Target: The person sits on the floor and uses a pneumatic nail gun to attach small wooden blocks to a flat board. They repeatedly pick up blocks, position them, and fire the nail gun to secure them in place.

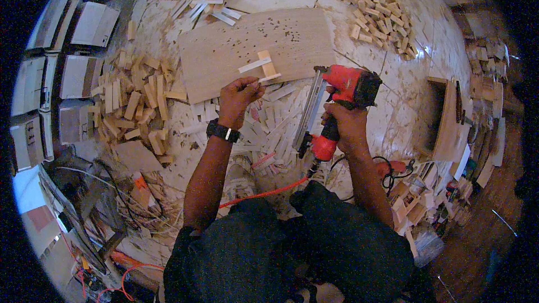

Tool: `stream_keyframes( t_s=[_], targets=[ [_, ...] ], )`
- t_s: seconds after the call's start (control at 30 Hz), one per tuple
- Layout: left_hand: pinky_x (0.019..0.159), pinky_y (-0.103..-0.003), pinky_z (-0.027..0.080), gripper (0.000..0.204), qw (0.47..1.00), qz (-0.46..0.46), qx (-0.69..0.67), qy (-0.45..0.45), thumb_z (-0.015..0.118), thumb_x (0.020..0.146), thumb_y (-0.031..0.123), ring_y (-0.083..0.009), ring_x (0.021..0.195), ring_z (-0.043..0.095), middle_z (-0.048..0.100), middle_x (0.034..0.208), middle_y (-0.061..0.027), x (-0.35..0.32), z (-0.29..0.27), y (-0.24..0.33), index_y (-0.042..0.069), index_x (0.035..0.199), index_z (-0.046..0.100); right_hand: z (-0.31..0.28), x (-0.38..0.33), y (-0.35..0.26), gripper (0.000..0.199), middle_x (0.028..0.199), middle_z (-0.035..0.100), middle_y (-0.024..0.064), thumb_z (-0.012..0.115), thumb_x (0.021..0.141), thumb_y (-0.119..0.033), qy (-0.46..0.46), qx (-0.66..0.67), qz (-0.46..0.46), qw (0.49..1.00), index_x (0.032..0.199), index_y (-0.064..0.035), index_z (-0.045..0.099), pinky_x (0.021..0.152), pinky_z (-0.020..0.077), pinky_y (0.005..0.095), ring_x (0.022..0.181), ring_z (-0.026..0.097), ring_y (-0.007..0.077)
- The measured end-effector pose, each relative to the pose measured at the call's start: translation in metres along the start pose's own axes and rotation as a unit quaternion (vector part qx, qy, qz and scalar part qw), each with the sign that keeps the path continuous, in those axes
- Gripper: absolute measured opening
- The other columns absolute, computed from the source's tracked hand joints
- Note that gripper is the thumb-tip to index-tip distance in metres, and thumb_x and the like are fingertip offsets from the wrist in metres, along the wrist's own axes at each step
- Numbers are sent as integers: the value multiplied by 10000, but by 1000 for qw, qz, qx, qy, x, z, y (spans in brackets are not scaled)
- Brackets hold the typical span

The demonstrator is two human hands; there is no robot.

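Observation:
My right hand [345,123] is wrapped round the black grip of a red and black air nail gun [345,84]. Its long grey magazine slants down on the left, and an orange air hose [269,192] joins at the handle's base. Between the closed fingertips of my left hand [241,98] is one end of a thin pale wooden strip [270,78]. This strip lies against the near end of a small wooden block [268,63] on a wooden board [224,50]. Another pale strip [252,66] meets the block's left side. Whether the pieces are fastened, I cannot tell.
Loose wooden blocks [135,104] are heaped at the left, and another heap of blocks [384,17] is at the far right. Finished-looking pale strips [210,3] lie beyond the board. Scattered strips [275,129] cover the floor before me. An open wooden box [441,118] stands at the right.

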State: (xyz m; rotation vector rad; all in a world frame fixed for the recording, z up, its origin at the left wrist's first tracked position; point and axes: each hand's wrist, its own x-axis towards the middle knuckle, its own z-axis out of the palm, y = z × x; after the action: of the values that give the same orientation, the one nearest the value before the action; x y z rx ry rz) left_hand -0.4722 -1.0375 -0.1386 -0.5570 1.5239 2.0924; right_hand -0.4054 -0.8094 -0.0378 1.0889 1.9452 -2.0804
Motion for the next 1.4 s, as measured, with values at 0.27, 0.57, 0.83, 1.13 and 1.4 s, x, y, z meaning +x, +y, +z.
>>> stream_keyframes(
  t_s=[0.27, 0.57, 0.83, 1.13, 1.4],
  targets=[
    [676, -285, 571, 346, 957, 230, 177, -13, 598, 807, -39, -226, 757, 665, 636, 920, -163, 30, -16, -26, -64, 1123, 462, 23, -1, -2, 329, 699, 565, 39, 645, 704, 35, -31, -63, 31, 997, 1019, -28, 574, 492, 502, 293, 535, 562, 145],
    [641, -294, 570, 376, 995, 10, 83, 49, 607, 789, -37, -232, 736, 667, 637, 908, -187, 13, 3, 14, -87, 1123, 441, 55, 6, 2, 286, 691, 561, 40, 649, 710, 11, -92, -113, 13, 989, 968, -27, 531, 495, 500, 295, 543, 579, 153],
    [634, -296, 566, 383, 998, 29, 37, 43, 609, 780, -47, -235, 708, 665, 635, 878, -190, 24, 4, 2, -77, 1105, 410, 68, 12, 9, 254, 697, 580, 59, 650, 711, 1, -94, -214, -39, 972, 937, -7, 533, 494, 499, 295, 544, 588, 157],
    [589, -289, 559, 354, 996, 17, 43, 72, 620, 781, -39, -212, 669, 662, 640, 856, -179, 27, 8, -2, -52, 1062, 406, 70, 13, 10, 271, 694, 573, 55, 644, 714, -6, -102, -182, -47, 977, 960, -14, 531, 497, 504, 290, 542, 586, 154],
    [588, -293, 558, 359, 997, 23, 28, 66, 625, 777, -39, -212, 672, 663, 648, 843, -184, 30, 6, -4, -60, 1062, 408, 77, 17, 13, 282, 701, 573, 55, 634, 711, -12, -103, -225, -68, 966, 971, -8, 525, 491, 505, 298, 543, 591, 159]
  ],
)
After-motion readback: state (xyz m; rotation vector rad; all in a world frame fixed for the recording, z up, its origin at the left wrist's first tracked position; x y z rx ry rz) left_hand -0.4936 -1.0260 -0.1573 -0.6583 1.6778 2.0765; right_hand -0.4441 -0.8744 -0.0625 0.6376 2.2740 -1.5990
